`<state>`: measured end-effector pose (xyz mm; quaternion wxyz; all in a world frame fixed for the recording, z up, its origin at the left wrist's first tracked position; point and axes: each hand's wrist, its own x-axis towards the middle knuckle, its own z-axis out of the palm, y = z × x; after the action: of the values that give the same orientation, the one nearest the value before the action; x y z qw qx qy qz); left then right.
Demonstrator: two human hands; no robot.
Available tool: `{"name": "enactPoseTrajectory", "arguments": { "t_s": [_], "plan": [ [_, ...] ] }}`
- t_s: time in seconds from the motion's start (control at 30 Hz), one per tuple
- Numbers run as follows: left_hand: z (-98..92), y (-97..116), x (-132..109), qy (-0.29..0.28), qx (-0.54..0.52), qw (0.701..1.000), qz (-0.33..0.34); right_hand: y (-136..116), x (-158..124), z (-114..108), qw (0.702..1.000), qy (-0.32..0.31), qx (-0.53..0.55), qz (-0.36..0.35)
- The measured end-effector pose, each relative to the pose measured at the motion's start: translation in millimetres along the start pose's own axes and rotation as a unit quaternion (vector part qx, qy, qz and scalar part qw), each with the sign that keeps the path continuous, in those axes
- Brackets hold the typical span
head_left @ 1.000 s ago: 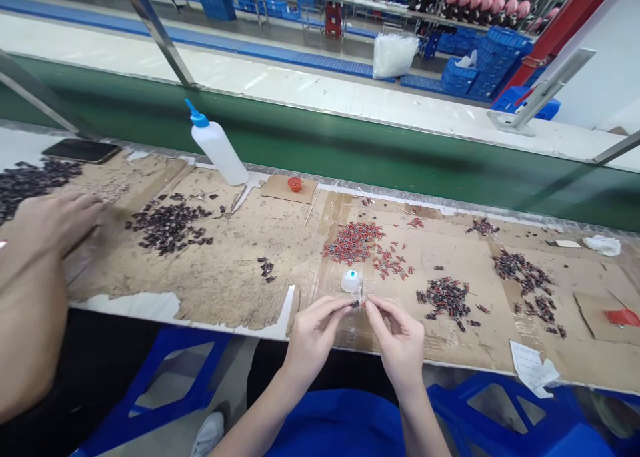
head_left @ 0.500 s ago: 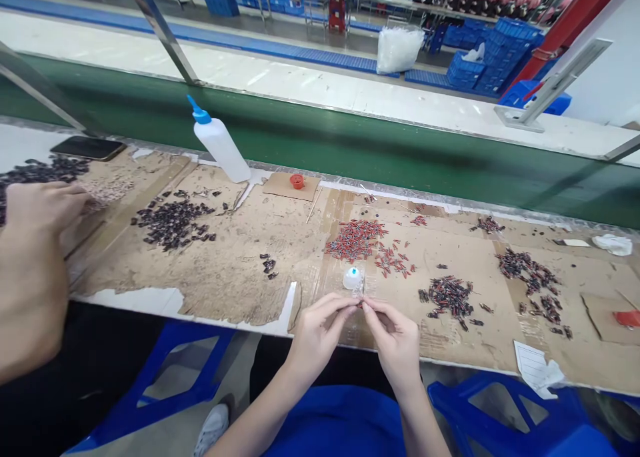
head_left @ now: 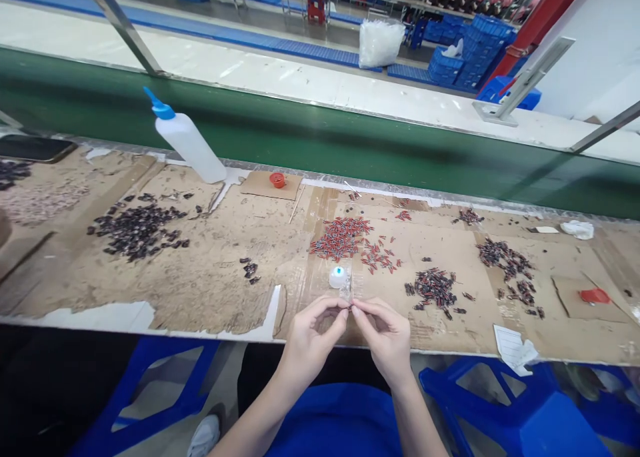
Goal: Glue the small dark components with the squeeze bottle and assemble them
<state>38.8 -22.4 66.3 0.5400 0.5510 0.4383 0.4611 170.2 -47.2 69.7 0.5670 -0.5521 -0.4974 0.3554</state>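
Note:
My left hand [head_left: 316, 327] and my right hand [head_left: 383, 331] meet fingertip to fingertip over the table's near edge. Between them they pinch a small dark part [head_left: 350, 305], mostly covered by the fingers. Just beyond stands a little white bottle [head_left: 338, 278] with a blue tip. Behind it spreads a pile of small red-and-grey parts [head_left: 336, 238], with looser ones to its right. A heap of dark parts showing some red [head_left: 435, 287] lies to the right of my right hand. A few black pieces [head_left: 251, 270] rest to the left.
A large white squeeze bottle [head_left: 189, 143] with blue nozzle leans at the back left, behind a black heap [head_left: 140, 229]. Red caps [head_left: 277, 179] sit on cardboard squares. A torn paper [head_left: 514, 349] overhangs the front edge. Blue stools [head_left: 500, 403] stand below.
The camera view has turned a little, so the table appears shifted left. The neighbour's arm at the left has almost left the picture. My fingertips stay pinched together.

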Motion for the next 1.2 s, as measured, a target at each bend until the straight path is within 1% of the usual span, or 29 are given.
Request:
{"name": "enactPoseTrajectory", "arguments": {
  "t_s": [0.1, 0.17, 0.23, 0.27, 0.33, 0.4, 0.43, 0.47, 0.5, 0.53, 0.57, 0.6, 0.67, 0.7, 0.73, 0.8, 0.87, 0.93, 1.0, 1.07, 1.13, 1.2],
  "plan": [
    [4.9, -3, -2, -0.002, -0.006, 1.0, -0.014, 3, -2, -3, 1.0, 0.018, -0.017, -0.01],
    [5.3, -3, -5, 0.001, 0.008, 1.0, -0.01, 10, -3, -12, 0.998, 0.041, -0.046, -0.009],
    [0.4, -1, -8, 0.026, 0.043, 0.998, 0.027, 21, -1, -30, 0.992, 0.085, -0.095, 0.003],
    [-4.4, 0, -8, 0.052, 0.065, 0.995, 0.057, 27, 0, -42, 0.986, 0.116, -0.121, 0.013],
    [-19.0, 1, -7, 0.127, 0.109, 0.979, 0.119, 38, 4, -67, 0.969, 0.169, -0.175, 0.029],
    [-39.4, -1, -1, 0.208, 0.151, 0.954, 0.153, 45, 9, -87, 0.946, 0.223, -0.235, 0.031],
    [-51.4, -4, 4, 0.243, 0.181, 0.941, 0.154, 46, 13, -92, 0.93, 0.246, -0.274, 0.02],
    [-63.9, -8, 9, 0.27, 0.215, 0.927, 0.147, 45, 15, -94, 0.913, 0.265, -0.31, -0.008],
    [-76.7, -13, 14, 0.286, 0.253, 0.914, 0.133, 43, 18, -93, 0.903, 0.266, -0.336, -0.04],
    [-89.0, -19, 20, 0.293, 0.289, 0.903, 0.126, 41, 20, -87, 0.9, 0.253, -0.349, -0.072],
    [-100.4, -24, 24, 0.306, 0.317, 0.89, 0.119, 39, 21, -79, 0.904, 0.225, -0.349, -0.1],
    [-110.2, -30, 28, 0.309, 0.344, 0.88, 0.11, 37, 22, -69, 0.914, 0.184, -0.341, -0.118],
    [-124.1, -40, 35, 0.284, 0.394, 0.869, 0.092, 38, 24, -45, 0.936, 0.097, -0.314, -0.126],
    [-128.2, -44, 37, 0.268, 0.416, 0.865, 0.082, 40, 25, -32, 0.943, 0.061, -0.305, -0.121],
    [-130.5, -47, 39, 0.255, 0.437, 0.86, 0.074, 43, 27, -21, 0.946, 0.041, -0.299, -0.119],
    [-131.7, -53, 43, 0.239, 0.47, 0.847, 0.064, 50, 33, -1, 0.95, 0.019, -0.289, -0.116],
    [-130.7, -58, 47, 0.238, 0.493, 0.835, 0.062, 56, 39, 13, 0.953, -0.001, -0.282, -0.115],
    [-130.1, -61, 51, 0.238, 0.504, 0.828, 0.064, 58, 44, 22, 0.956, -0.021, -0.271, -0.111],
    [-130.5, -62, 55, 0.235, 0.506, 0.827, 0.073, 56, 45, 26, 0.964, -0.032, -0.248, -0.096],
    [-130.6, -59, 57, 0.224, 0.496, 0.834, 0.088, 52, 43, 26, 0.977, -0.04, -0.202, -0.055],
    [-127.4, -52, 57, 0.196, 0.471, 0.853, 0.11, 48, 38, 23, 0.99, -0.058, -0.127, 0.007],
    [-118.1, -45, 53, 0.145, 0.433, 0.88, 0.133, 48, 33, 18, 0.995, -0.068, -0.042, 0.064]
  ]
}}
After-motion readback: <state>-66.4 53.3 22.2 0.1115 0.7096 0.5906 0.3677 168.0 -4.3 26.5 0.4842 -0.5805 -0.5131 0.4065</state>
